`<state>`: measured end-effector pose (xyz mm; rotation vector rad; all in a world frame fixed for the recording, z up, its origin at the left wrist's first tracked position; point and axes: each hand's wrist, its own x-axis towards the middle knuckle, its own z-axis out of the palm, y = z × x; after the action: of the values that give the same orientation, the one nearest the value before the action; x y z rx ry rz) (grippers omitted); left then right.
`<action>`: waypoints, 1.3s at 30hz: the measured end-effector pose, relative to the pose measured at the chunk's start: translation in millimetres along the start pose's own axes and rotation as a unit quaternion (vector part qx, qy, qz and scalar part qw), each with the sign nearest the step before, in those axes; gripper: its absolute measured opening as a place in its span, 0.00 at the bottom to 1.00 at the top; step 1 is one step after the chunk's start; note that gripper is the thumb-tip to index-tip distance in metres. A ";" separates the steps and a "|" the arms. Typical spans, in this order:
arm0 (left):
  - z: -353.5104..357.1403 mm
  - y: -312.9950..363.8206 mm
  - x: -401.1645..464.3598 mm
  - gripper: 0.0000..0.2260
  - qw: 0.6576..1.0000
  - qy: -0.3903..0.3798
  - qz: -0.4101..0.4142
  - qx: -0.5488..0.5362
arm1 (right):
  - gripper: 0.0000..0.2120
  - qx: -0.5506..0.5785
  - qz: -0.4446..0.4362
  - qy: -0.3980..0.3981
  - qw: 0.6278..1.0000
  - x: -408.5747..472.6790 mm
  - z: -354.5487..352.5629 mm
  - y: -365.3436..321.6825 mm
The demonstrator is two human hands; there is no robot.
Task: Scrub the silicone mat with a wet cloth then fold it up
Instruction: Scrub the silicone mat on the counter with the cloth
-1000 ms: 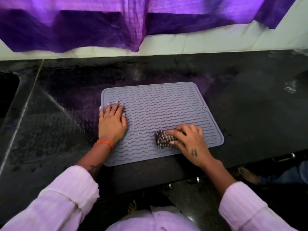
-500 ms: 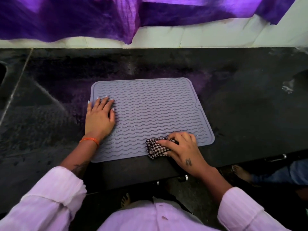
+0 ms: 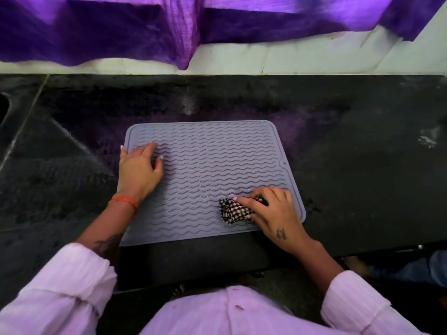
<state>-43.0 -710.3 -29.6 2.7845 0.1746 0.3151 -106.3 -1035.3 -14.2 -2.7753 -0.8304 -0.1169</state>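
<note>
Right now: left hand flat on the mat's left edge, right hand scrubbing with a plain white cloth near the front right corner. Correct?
Not quite: in the head view the cloth is black-and-white checked. The rest holds: left hand on the mat, right hand scrubbing near its front right corner.

We see a pale pink striped shirt (image 3: pixel 232 315) with small buttons and rolled-up sleeves. The left wrist carries an orange thread band (image 3: pixel 123 202), the left forearm a dark tattoo (image 3: pixel 106 245), and the right hand (image 3: pixel 273 213) a small tattoo.
</note>
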 end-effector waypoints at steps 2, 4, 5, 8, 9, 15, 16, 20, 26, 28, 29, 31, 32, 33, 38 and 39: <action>4.6 10.2 4.1 0.20 1.000 -0.012 -0.016 -0.007 | 0.20 -0.032 0.006 0.000 0.999 1.7 3.3 0.2; 13.3 17.3 3.9 0.23 0.999 -0.038 -0.017 -0.002 | 0.20 -0.031 -0.013 -0.005 0.999 4.5 4.7 4.7; 18.0 18.6 2.7 0.23 0.999 -0.049 -0.013 0.010 | 0.19 -0.024 -0.027 -0.010 0.999 7.1 4.0 8.2; 23.4 15.9 3.7 0.24 0.998 -0.056 -0.012 0.025 | 0.19 0.003 -0.029 -0.003 1.000 22.9 1.3 18.1; 23.5 14.7 4.7 0.24 0.998 -0.053 -0.013 0.024 | 0.19 -0.001 -0.013 0.003 1.000 29.9 1.2 19.4; 23.3 16.4 4.9 0.24 0.999 -0.047 -0.016 0.021 | 0.21 -0.051 -0.003 -0.039 0.998 49.2 8.8 25.6; 23.2 16.3 4.6 0.24 0.999 -0.046 -0.018 0.020 | 0.21 -0.042 -0.020 -0.039 0.998 52.9 6.7 29.9; 22.8 16.2 4.8 0.24 0.999 -0.041 -0.020 0.020 | 0.19 -0.055 -0.016 -0.011 0.998 77.9 2.7 40.8; 24.5 16.3 4.4 0.24 0.999 -0.036 -0.021 0.014 | 0.18 -0.064 -0.027 -0.022 0.997 88.9 6.0 48.2; 24.5 16.2 4.2 0.23 0.999 -0.034 -0.021 0.011 | 0.18 -0.047 -0.038 -0.025 0.998 99.2 1.7 52.7; 24.4 16.4 4.4 0.23 0.999 -0.033 -0.021 0.011 | 0.18 -0.050 -0.034 -0.015 0.998 104.4 1.6 53.9; 23.3 16.6 4.7 0.23 0.999 -0.033 -0.022 0.011 | 0.19 -0.075 -0.011 -0.007 0.997 110.3 5.1 51.6; 23.0 16.7 4.3 0.23 0.999 -0.034 -0.020 0.012 | 0.19 -0.084 0.001 -0.011 0.996 110.5 8.8 51.2; 23.0 17.0 3.7 0.23 0.999 -0.034 -0.018 0.013 | 0.20 -0.087 0.007 -0.015 0.996 110.1 12.5 52.4; 21.6 18.1 3.5 0.29 0.999 -0.037 -0.026 0.014 | 0.18 -0.059 -0.034 -0.027 0.997 129.8 8.0 67.5; 21.7 18.4 3.7 0.29 0.999 -0.036 -0.026 0.014 | 0.18 -0.059 -0.023 -0.006 0.998 135.5 8.5 69.9</action>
<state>-32.8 -733.7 -42.6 2.8093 0.2354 0.1995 45.3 -1017.8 -17.3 -2.8687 -0.9195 -0.1623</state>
